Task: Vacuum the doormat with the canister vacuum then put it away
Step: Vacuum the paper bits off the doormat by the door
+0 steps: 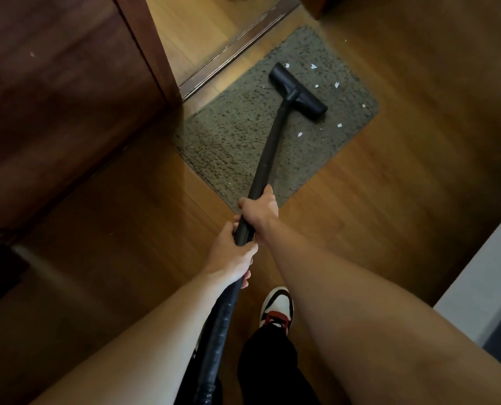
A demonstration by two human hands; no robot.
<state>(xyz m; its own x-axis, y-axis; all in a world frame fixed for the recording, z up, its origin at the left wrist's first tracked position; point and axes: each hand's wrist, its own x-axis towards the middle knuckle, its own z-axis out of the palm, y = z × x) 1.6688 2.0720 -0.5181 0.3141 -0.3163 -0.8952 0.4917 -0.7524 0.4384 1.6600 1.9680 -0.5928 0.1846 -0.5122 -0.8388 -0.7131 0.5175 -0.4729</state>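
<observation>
A shaggy grey-brown doormat [237, 141] lies on the wooden floor by a doorway. The black vacuum wand [269, 150] slants up across it, and its flat black floor head [297, 90] rests on the mat's far half. Several white paper scraps [300, 134] lie on the mat around the head. My right hand [261, 207] grips the wand higher up, over the mat's near corner. My left hand [231, 255] grips the wand's lower end where the ribbed black hose [217, 331] joins. The canister is out of sight.
A dark wooden door [68, 97] stands on the left beside a threshold strip [231, 51]. My white, black and red shoe [277, 309] stands just behind my hands. A pale wall or cabinet edge [482, 287] is at the right.
</observation>
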